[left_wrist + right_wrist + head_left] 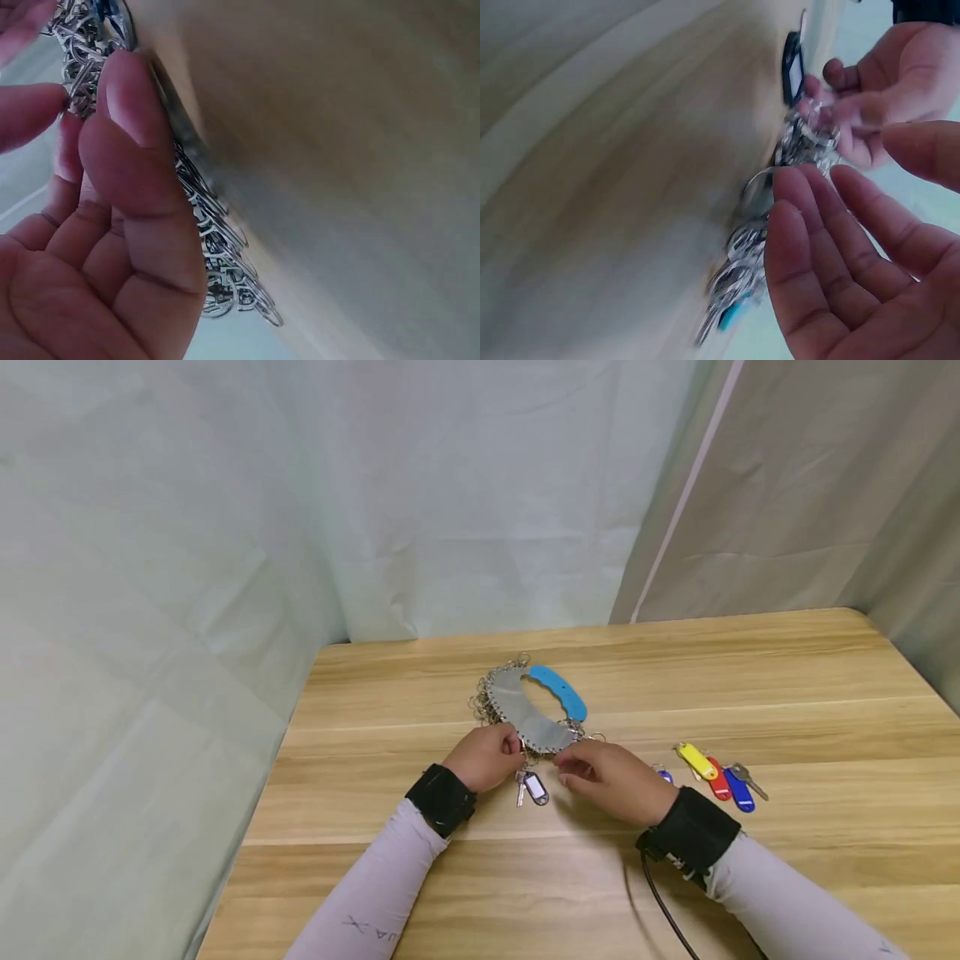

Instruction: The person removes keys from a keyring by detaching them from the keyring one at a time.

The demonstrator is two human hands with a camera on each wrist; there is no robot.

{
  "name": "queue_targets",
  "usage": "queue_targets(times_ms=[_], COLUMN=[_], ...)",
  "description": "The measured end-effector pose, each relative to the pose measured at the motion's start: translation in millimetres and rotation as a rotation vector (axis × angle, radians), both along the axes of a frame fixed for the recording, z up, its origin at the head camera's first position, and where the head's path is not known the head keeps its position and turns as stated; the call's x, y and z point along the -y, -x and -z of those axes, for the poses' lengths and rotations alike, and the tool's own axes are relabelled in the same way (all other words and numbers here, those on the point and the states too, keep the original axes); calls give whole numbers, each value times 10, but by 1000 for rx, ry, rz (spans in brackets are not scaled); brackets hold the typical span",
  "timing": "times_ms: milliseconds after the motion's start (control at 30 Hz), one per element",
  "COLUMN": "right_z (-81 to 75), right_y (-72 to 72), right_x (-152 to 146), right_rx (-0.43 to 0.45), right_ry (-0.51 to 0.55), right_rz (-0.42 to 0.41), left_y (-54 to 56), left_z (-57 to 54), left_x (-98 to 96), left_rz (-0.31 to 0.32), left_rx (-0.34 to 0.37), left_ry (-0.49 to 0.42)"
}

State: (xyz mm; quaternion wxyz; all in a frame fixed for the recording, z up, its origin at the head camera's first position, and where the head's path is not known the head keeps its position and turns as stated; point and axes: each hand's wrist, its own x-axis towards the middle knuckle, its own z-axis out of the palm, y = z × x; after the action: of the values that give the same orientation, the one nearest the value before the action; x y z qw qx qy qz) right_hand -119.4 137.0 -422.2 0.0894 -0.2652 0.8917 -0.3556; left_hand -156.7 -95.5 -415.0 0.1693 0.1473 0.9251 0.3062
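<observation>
A crescent-shaped grey metal key holder [517, 706] with a blue handle [558, 689] lies on the table, many small rings [225, 255] along its curved edge. At its near edge my left hand [487, 756] pinches a metal ring between thumb and fingers. Just below hang a silver key [521, 790] and a dark-framed key tag [536, 787] with a white label. My right hand [618, 777] is at the holder's near right end. In the right wrist view its thumb stands apart from its extended fingers [789, 240], which are beside the rings.
To the right lie a yellow key tag [697, 761], a red one [717, 778] and a blue one [738, 790] with a key [750, 781]. Another blue tag [663, 774] is partly behind my right hand. A black cable [663, 906] runs from the right wristband.
</observation>
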Motion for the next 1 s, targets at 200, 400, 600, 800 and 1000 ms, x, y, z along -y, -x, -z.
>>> queue_targets(times_ms=[200, 400, 600, 800, 1000], right_z=[35, 51, 63, 85, 93], right_y=[22, 58, 82, 99, 114], right_x=[145, 269, 369, 432, 449], right_rx=[-4, 29, 35, 110, 212], right_ry=[-36, -49, -64, -26, 66], right_rz=[-41, -46, -24, 26, 58], left_y=[-11, 16, 45, 44, 21], left_z=[-19, 11, 16, 10, -52], left_x=[-2, 0, 6, 26, 37], left_rz=[-16, -25, -51, -57, -48], left_rx=[51, 99, 190, 212, 192], left_ry=[-64, -181, -314, -374, -355])
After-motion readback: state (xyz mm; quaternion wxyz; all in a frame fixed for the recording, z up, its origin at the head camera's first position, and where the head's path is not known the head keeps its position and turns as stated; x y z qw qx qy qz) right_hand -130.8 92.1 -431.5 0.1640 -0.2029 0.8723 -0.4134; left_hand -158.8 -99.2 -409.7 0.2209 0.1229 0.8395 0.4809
